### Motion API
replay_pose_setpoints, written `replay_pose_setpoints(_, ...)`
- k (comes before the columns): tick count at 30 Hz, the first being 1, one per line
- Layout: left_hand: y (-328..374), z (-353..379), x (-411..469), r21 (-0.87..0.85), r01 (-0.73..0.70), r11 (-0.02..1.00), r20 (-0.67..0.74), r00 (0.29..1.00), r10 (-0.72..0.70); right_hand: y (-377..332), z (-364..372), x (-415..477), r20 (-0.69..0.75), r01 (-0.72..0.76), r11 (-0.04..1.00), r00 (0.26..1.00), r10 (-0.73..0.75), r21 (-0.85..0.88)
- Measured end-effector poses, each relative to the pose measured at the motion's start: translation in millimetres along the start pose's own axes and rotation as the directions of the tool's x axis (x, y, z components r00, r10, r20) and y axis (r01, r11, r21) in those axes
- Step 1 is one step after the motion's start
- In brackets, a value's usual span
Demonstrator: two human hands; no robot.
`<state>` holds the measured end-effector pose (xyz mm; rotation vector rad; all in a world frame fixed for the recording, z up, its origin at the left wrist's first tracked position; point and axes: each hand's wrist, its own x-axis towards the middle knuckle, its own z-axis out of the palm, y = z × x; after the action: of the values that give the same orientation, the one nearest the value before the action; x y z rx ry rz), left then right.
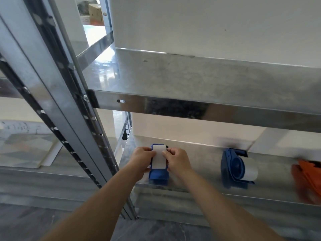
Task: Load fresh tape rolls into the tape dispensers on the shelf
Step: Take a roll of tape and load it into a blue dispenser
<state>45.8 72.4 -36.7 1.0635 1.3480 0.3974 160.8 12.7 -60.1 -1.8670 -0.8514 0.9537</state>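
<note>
One blue tape dispenser [159,174] stands near the left end of the lower shelf [199,162], with a white tape roll [159,158] seated in its top. Both hands grasp the roll: the left hand [140,159] curls its fingers round the left edge, and the right hand [177,160] pinches the upper right edge. Well apart to the right sits a second blue dispenser [231,167] carrying a second roll [250,169]. Beyond it lies a blurred orange object [305,178]. The upper shelf [191,80] overhangs the hands. A steel upright [69,105] stands just left of the left forearm.
</note>
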Motion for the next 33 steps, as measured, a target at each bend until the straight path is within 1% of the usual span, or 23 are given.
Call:
replay_pose_setpoints(9,1,-2,-2,0.046,-0.005,0.999,-0.010,1.000,0.005,0,4,-2,0.003,0.021,0.999,1.000,-0.021,-0.038)
replay_pose_setpoints(13,-4,-4,-3,-0.014,0.000,1.000,-0.017,1.000,0.000,7,1,0,-0.032,-0.019,0.999,0.999,0.018,-0.027)
replay_pose_setpoints(14,-6,-4,-3,-0.029,0.004,1.000,-0.024,1.000,-0.005,8,-3,0,-0.062,-0.020,0.999,0.998,0.018,-0.033)
replay_pose_setpoints(17,-10,-5,-3,-0.078,0.010,0.997,-0.037,0.999,-0.013,13,-25,2,-0.254,0.032,0.999,0.966,-0.039,-0.029)
replay_pose_setpoints(18,-11,-5,-3,-0.082,0.007,0.997,-0.033,0.999,-0.010,15,-34,1,-0.292,0.049,0.995,0.954,-0.071,-0.082)
replay_pose_setpoints(19,-12,-4,-3,-0.080,0.004,0.997,-0.026,1.000,-0.006,18,-43,-2,-0.298,0.069,0.980,0.947,-0.124,-0.188)
replay_pose_setpoints(20,-13,-4,-3,-0.081,0.004,0.997,-0.017,1.000,-0.006,21,-52,-4,-0.272,0.090,0.937,0.944,-0.188,-0.336)
replay_pose_setpoints(22,-14,-2,-3,-0.092,0.008,0.996,-0.001,1.000,-0.008,28,-65,-5,-0.190,0.122,0.786,0.937,-0.292,-0.606)
replay_pose_setpoints(24,-14,-1,-2,-0.087,0.007,0.996,0.006,1.000,-0.006,36,-73,-3,-0.138,0.135,0.645,0.925,-0.355,-0.752)
replay_pose_setpoints(27,-14,-2,-1,-0.064,-0.007,0.998,0.000,1.000,0.007,50,-79,-1,-0.089,0.144,0.544,0.921,-0.379,-0.827)
replay_pose_setpoints(28,-15,-3,0,-0.061,-0.009,0.998,-0.004,1.000,0.009,55,-79,-1,-0.064,0.140,0.512,0.930,-0.361,-0.847)
replay_pose_setpoints(30,-17,-4,0,-0.066,-0.010,0.998,-0.001,1.000,0.010,63,-78,-1,-0.002,0.125,0.440,0.961,-0.276,-0.889)
replay_pose_setpoints(31,-18,-5,0,-0.070,-0.007,0.998,0.004,1.000,0.007,65,-77,-1,0.015,0.119,0.415,0.969,-0.246,-0.902)
replay_pose_setpoints(33,-19,-5,1,-0.073,0.000,0.997,0.014,1.000,0.001,64,-76,1,0.015,0.121,0.412,0.968,-0.252,-0.903)
